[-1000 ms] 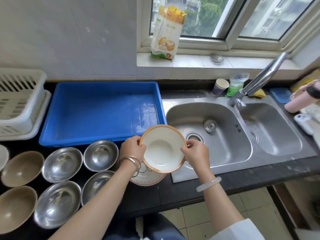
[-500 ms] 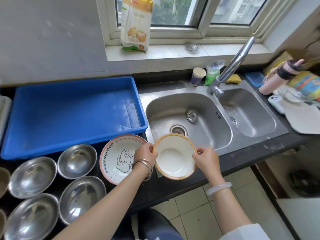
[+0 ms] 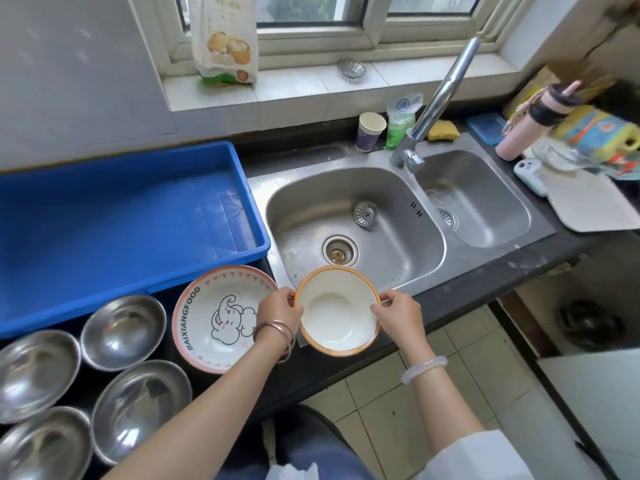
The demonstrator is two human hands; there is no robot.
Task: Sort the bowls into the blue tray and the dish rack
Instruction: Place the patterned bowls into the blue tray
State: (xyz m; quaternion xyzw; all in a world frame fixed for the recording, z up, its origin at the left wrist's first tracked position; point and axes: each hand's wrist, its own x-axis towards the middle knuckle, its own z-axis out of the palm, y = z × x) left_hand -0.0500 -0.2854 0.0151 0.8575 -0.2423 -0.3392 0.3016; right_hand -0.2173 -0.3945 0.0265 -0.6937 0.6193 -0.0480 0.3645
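A white bowl with an orange rim [image 3: 337, 311] is held over the counter's front edge, just in front of the sink. My left hand [image 3: 278, 308] grips its left rim and my right hand [image 3: 398, 311] grips its right rim. A pink-rimmed elephant bowl [image 3: 211, 317] lies on the counter to the left of it. Several steel bowls [image 3: 123, 330] stand further left. The blue tray [image 3: 104, 233] behind them holds nothing. The dish rack is out of view.
A double steel sink [image 3: 353, 216] with a tall tap [image 3: 436, 105] lies to the right of the tray. A paper cup [image 3: 370, 131], a sponge, a pink bottle [image 3: 530, 123] and a white board [image 3: 592, 202] crowd the back and right counter.
The view has swung to the right, so the white rack and brown bowls have left the frame. The orange-rimmed bowl came off the elephant bowl and moved right, toward the counter's front edge.
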